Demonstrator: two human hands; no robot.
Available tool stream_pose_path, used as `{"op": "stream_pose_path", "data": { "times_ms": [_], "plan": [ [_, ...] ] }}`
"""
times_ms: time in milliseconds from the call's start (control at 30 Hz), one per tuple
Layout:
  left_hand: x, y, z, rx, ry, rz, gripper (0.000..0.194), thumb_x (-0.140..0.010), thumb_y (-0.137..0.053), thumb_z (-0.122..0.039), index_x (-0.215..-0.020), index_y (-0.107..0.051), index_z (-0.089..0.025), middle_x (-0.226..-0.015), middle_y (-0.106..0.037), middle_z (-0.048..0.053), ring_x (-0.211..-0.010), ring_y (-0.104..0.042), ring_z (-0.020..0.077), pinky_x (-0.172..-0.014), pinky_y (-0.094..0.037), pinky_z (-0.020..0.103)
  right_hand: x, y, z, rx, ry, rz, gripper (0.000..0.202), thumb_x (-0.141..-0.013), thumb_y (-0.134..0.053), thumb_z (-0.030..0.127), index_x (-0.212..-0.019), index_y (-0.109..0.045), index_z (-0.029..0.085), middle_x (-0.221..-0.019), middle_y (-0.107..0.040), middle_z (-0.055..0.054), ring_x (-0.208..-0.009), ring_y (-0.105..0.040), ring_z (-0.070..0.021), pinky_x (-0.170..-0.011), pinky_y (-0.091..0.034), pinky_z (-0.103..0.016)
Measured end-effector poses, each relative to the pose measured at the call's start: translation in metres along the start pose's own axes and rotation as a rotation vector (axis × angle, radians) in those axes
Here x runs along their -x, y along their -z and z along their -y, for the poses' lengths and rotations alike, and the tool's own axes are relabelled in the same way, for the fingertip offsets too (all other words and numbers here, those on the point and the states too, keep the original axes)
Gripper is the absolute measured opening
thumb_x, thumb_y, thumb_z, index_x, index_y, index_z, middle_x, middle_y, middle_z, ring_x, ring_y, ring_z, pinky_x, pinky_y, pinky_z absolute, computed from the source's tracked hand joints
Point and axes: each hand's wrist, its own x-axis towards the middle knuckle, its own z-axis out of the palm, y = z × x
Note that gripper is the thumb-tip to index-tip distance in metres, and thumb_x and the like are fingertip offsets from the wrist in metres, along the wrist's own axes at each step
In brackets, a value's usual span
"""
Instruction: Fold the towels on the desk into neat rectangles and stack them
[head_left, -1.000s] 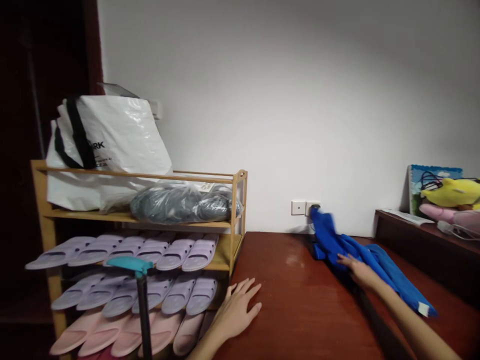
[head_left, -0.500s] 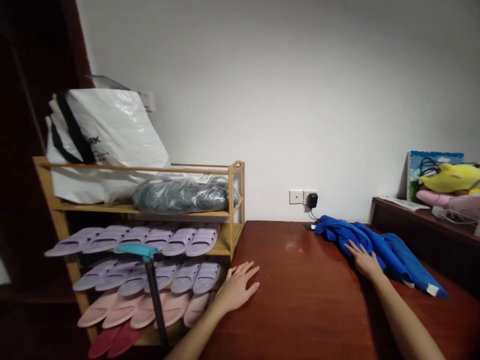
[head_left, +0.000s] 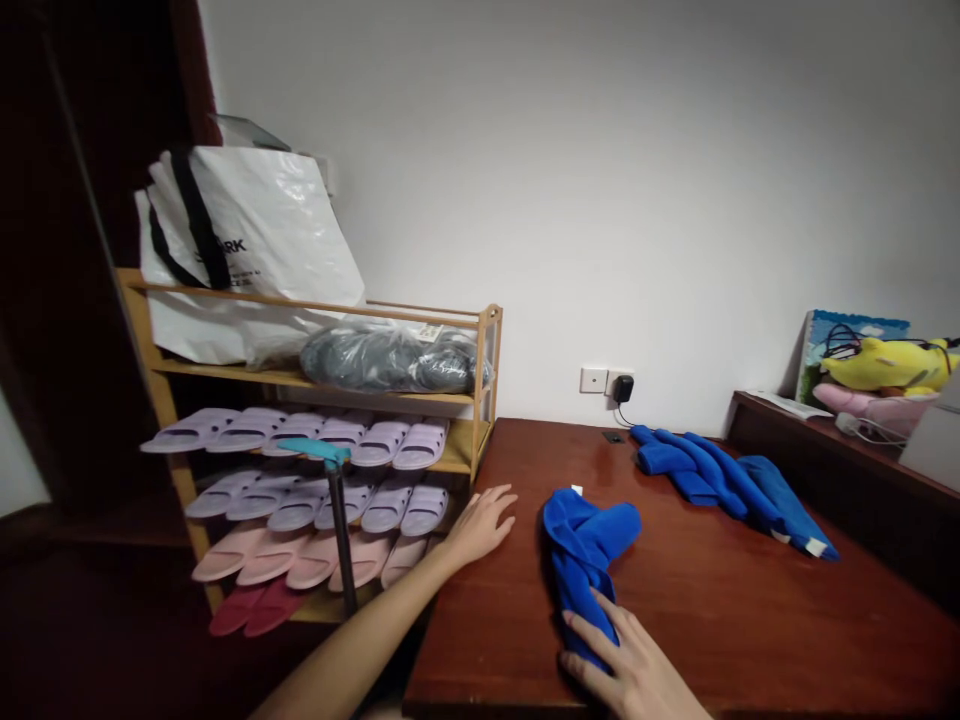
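1. The right hand (head_left: 626,665) lies near the front edge of the table (head_left: 697,600), fingers spread over the near end of a blue cloth (head_left: 586,545); it presses on the fabric rather than pinching it.
2. The cloth is crumpled, running from that hand away toward the table's middle; a small white tag shows at its far end.
3. The left hand (head_left: 480,522) rests flat on the table's left edge, fingers spread, holding nothing; it is well apart from the cloth.
4. More blue cloths (head_left: 724,480) lie in a pile at the back of the table, near a wall socket (head_left: 606,381) with a black plug in it.
5. Left of the table stands a wooden rack (head_left: 480,400) with rows of slippers (head_left: 337,470); a white bag (head_left: 247,250) sits on top.
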Motion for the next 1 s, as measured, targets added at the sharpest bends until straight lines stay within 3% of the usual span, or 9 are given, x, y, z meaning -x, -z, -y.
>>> {"op": "stream_pose_path", "data": {
  "times_ms": [100, 200, 300, 367, 467, 600, 733, 833, 1000],
  "plan": [
    [0.015, 0.011, -0.025, 0.090, -0.046, -0.039, 0.038, -0.092, -0.042, -0.027, -0.129, -0.050, -0.022, -0.139, -0.045, 0.007, -0.126, -0.041, 0.0211, -0.104, -0.031, 0.040, 0.000, 0.022, -0.006, -0.041, 0.005, -0.131, 0.049, -0.087, -0.050, 0.038, -0.135, -0.040, 0.034, -0.128, -0.055, 0.000, -0.114, -0.053, -0.0216, -0.082, -0.051, -0.029],
    [0.033, 0.020, -0.065, 0.179, -0.147, 0.000, 0.041, -0.098, -0.031, -0.035, -0.137, -0.038, -0.027, -0.144, -0.039, 0.005, -0.131, -0.035, 0.0199, -0.105, -0.029, 0.042, -0.003, 0.024, -0.018, -0.210, -0.288, -0.230, 0.051, -0.087, -0.048, 0.032, -0.137, -0.038, 0.030, -0.134, -0.049, -0.004, -0.124, -0.044, -0.0212, -0.097, -0.043, -0.035],
    [0.047, 0.025, -0.098, 0.164, -0.294, 0.111, 0.041, -0.099, -0.029, -0.035, -0.137, -0.038, -0.024, -0.136, -0.048, 0.008, -0.124, -0.043, 0.0226, -0.102, -0.032, 0.043, -0.013, 0.011, -0.018, -0.524, -0.624, -0.105, 0.046, -0.091, -0.038, 0.037, -0.137, -0.036, 0.030, -0.137, -0.045, -0.004, -0.125, -0.043, -0.0179, -0.104, -0.037, -0.039],
    [0.055, 0.029, -0.106, 0.111, -0.342, 0.193, 0.038, -0.097, -0.033, -0.033, -0.131, -0.046, -0.022, -0.125, -0.057, 0.010, -0.114, -0.052, 0.0253, -0.098, -0.036, 0.043, -0.020, 0.003, -0.012, -0.704, -0.669, 0.037, 0.050, -0.091, -0.035, 0.046, -0.138, -0.035, 0.030, -0.141, -0.041, -0.004, -0.128, -0.039, -0.0183, -0.107, -0.033, -0.042],
    [0.069, 0.040, -0.097, 0.081, -0.366, 0.247, 0.038, -0.094, -0.043, -0.035, -0.130, -0.047, -0.024, -0.119, -0.059, 0.008, -0.107, -0.056, 0.0258, -0.094, -0.040, 0.041, -0.023, 0.004, -0.004, -0.830, -0.585, 0.183, 0.050, -0.090, -0.034, 0.051, -0.137, -0.036, 0.034, -0.144, -0.037, -0.003, -0.133, -0.031, -0.0193, -0.111, -0.023, -0.045],
    [0.083, 0.051, -0.080, 0.075, -0.378, 0.244, 0.041, -0.088, -0.054, -0.033, -0.128, -0.047, -0.027, -0.115, -0.060, 0.005, -0.105, -0.056, 0.0233, -0.093, -0.040, 0.035, -0.023, 0.019, -0.008, -0.867, -0.600, 0.244, 0.044, -0.091, -0.028, 0.052, -0.126, -0.051, 0.036, -0.134, -0.047, -0.003, -0.126, -0.038, -0.0203, -0.110, -0.021, -0.050],
    [0.089, 0.048, -0.083, 0.003, -0.397, 0.186, 0.016, -0.089, -0.051, -0.023, -0.104, -0.058, -0.021, -0.101, -0.062, 0.005, -0.096, -0.057, 0.0218, -0.090, -0.040, 0.033, -0.032, 0.021, -0.017, -0.894, -0.623, 0.105, 0.044, -0.092, -0.026, 0.050, -0.115, -0.060, 0.033, -0.124, -0.053, -0.004, -0.118, -0.044, -0.0209, -0.104, -0.029, -0.048],
    [0.092, 0.050, -0.087, 0.044, -0.468, 0.122, 0.015, -0.091, -0.048, -0.020, -0.099, -0.060, -0.021, -0.098, -0.064, 0.005, -0.092, -0.057, 0.0198, -0.087, -0.040, 0.032, -0.039, 0.015, -0.020, -0.964, -0.573, -0.006, 0.043, -0.092, -0.028, 0.048, -0.120, -0.056, 0.031, -0.124, -0.054, -0.005, -0.117, -0.045, -0.0198, -0.104, -0.030, -0.045],
    [0.114, 0.075, -0.067, 0.194, -0.480, 0.105, 0.024, -0.095, -0.043, -0.027, -0.099, -0.067, -0.026, -0.097, -0.068, 0.002, -0.095, -0.058, 0.0193, -0.088, -0.038, 0.032, -0.038, 0.001, -0.022, -1.056, -0.363, 0.241, 0.036, -0.089, -0.039, 0.050, -0.114, -0.058, 0.032, -0.122, -0.057, -0.002, -0.121, -0.044, -0.0187, -0.107, -0.026, -0.043]
  ]
}}
